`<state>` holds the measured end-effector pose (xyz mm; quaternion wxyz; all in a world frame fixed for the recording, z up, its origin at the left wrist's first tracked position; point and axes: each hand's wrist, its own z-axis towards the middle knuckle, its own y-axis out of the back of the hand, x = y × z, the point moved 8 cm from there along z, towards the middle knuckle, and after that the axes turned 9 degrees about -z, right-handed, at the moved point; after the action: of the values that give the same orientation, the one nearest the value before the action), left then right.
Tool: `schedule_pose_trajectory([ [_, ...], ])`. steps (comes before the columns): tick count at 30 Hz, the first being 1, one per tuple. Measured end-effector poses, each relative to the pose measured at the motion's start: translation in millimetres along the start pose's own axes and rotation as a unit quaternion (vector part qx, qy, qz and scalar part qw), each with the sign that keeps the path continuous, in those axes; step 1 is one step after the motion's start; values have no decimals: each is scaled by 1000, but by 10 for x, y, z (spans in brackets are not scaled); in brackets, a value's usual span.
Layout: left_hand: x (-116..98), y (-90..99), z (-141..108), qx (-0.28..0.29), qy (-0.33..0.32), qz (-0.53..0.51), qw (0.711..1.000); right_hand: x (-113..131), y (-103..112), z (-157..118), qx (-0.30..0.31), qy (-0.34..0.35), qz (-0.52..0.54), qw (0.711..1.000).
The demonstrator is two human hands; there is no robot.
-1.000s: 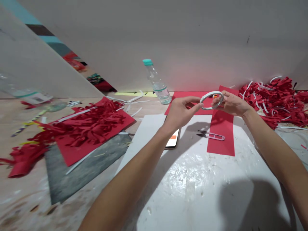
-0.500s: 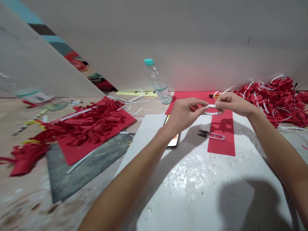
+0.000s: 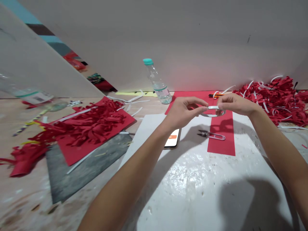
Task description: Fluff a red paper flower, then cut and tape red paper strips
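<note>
A narrow ring-shaped roll of white tape point(image 3: 212, 107) is held in the air, tilted so its round opening shows. My left hand point(image 3: 184, 111) pinches its left side between thumb and fingers. At the ring's right side, my right hand point(image 3: 233, 103) grips it with thumb and bent fingers. Below both hands lies a red paper strip point(image 3: 221, 146) on a white board. Small pink-handled thread snips point(image 3: 211, 135) rest partly across that strip. A phone point(image 3: 173, 140) with a lit screen is partly hidden under my left wrist.
A clear bottle with a teal cap point(image 3: 156, 80) leans near the wall. Fringed red paper point(image 3: 89, 125) is heaped on the left over a dark grey sheet point(image 3: 89, 163). Another red fringed pile point(image 3: 276, 99) with white strips sits at the right. An orange pencil point(image 3: 218, 94) lies behind my hands.
My right hand has shifted slightly right. The tape roll has turned, so its full ring shows where only short white segments were visible between my hands.
</note>
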<state>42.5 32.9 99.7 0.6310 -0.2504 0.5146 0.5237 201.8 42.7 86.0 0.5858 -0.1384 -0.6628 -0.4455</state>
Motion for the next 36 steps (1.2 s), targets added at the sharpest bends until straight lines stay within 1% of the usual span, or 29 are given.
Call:
schedule_pose_trajectory([
  [3,-16,5,8,4,6,-58,998,-18,7,-6,6,4,35,999],
  [6,-31,32,13,-5,9,-101,995,-30,-1,-15,22,6,59,998],
  [9,-35,58,18,-17,8,-148,989,-51,-32,-19,50,-1,78,996],
  [13,-60,51,20,-22,-4,-209,978,-19,-113,-25,100,9,99,990],
  [16,-105,32,14,-25,-11,-246,969,7,-188,-43,135,-2,120,984],
  [19,-128,46,8,-44,-2,-273,961,19,-237,-62,154,-18,114,981],
  [22,-143,81,12,-55,-4,-299,953,-2,-232,-62,146,-27,94,984],
  [25,-152,145,22,-65,-22,-313,947,-31,-189,-49,123,-27,109,986],
  [27,-144,203,25,-79,-26,-315,945,-69,-166,-47,113,-43,124,985],
  [31,-152,327,14,-115,-31,-323,939,-159,-152,-58,119,-86,114,983],
  [34,-155,396,2,-144,-22,-316,938,-203,-145,-48,118,-91,105,983],
  [36,-162,417,-2,-153,-17,-320,935,-240,-152,-39,119,-94,104,983],
])
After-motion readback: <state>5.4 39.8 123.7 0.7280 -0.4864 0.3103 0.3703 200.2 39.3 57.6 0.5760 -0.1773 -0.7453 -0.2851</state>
